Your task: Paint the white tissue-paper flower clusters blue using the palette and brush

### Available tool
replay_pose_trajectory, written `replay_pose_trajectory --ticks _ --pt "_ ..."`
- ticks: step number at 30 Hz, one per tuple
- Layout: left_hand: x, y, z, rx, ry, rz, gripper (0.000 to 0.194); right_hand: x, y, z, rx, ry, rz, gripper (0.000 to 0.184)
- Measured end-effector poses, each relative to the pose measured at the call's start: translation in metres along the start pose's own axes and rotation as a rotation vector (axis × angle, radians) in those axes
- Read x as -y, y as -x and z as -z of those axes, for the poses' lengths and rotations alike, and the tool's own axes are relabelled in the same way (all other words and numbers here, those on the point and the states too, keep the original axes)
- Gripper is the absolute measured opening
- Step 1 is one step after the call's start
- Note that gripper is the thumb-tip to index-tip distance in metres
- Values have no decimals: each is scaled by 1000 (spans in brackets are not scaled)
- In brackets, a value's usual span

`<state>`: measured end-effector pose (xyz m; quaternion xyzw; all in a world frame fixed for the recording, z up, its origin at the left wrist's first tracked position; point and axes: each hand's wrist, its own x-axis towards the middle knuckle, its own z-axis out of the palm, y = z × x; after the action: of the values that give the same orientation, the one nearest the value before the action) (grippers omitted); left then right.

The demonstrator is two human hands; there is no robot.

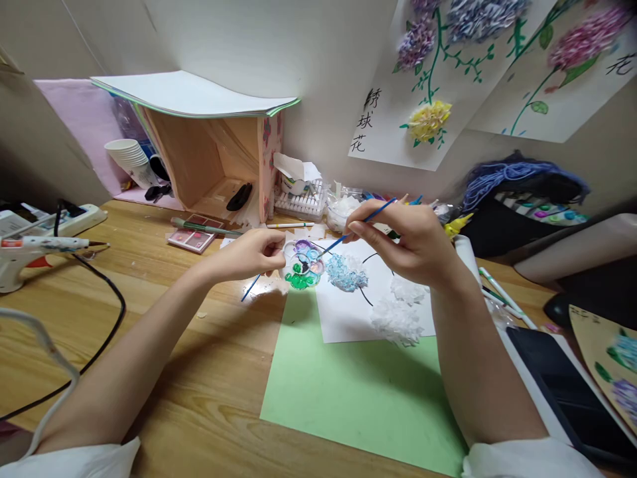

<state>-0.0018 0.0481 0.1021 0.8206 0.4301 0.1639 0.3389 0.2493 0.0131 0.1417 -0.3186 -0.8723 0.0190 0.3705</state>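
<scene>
A wooden table [213, 378] bears a green sheet [358, 398], white paper [346, 325] overlapping it. Both hands pinch closed: the right hand [411, 242] on a brush [334, 245], the left hand [261, 254] on a palette [300, 282] by the paper's edge. The white paper flowers [397, 322] could catch drips from an overloaded brush; a tilted palette could spill green paint [297, 268].

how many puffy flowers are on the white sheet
3 in view: a blue flower on the left, a large white one at the near edge of the sheet, and a smaller white one beyond it. The right hand may hide more.
</scene>
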Motion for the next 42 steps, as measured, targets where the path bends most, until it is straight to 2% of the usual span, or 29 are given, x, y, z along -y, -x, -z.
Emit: replay_pose_trajectory --ticks 3,9,15,21,27,39,42 --pt "0 0 0 9 5 2 20 1 0 3 -34 -23 11 15" --pt "0 -1 -1 5 1 2 20 1 0 1 16 -34 30 17" --pt "1 -1 1 9 7 -1 19 1 1 3 -33 -26 30 15" --pt "0 -1 1 3 -3 7 20 1 1 1 19 -13 -1 18" --pt "-2 -1 1 2 -1 7 21 0 0 1 -20 3 -3 16" --pt "-2 -1 -1 10 7 6 20 -2 1 -1 36 20 10 19" --pt "-2 -1 -1 9 4 7 20 -2 1 0 7 39 8 17"
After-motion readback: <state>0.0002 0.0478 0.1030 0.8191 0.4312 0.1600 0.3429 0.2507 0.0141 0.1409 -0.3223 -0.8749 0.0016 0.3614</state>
